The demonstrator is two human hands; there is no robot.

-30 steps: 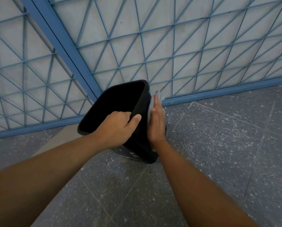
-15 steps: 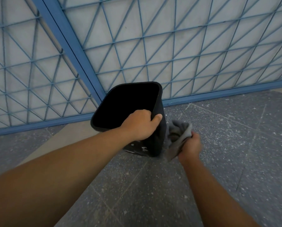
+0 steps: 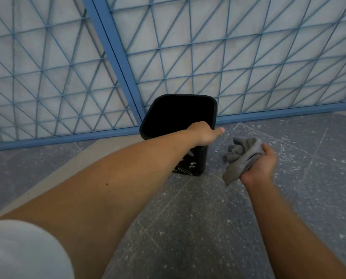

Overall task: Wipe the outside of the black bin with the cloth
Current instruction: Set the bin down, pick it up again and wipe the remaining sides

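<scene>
The black bin (image 3: 200,160) stands on the grey floor close to the blue mesh fence, its dark opening facing me and white marks low on its near side. My left hand (image 3: 203,133) grips the near right part of its rim, thumb pointing right. To the right of the bin, clear of it, my right hand (image 3: 258,166) holds a crumpled grey cloth (image 3: 240,158) just above the floor.
A blue metal fence (image 3: 188,57) with a diagonal post (image 3: 115,57) runs behind the bin, its bottom rail (image 3: 289,111) at floor level. The speckled grey floor (image 3: 208,228) stretches toward me, with a lighter strip (image 3: 53,178) at the left.
My right hand left the bin's right side, where it pressed the cloth flat, and drew back to the right with the cloth bunched in it. The bin went from tilted to more upright.
</scene>
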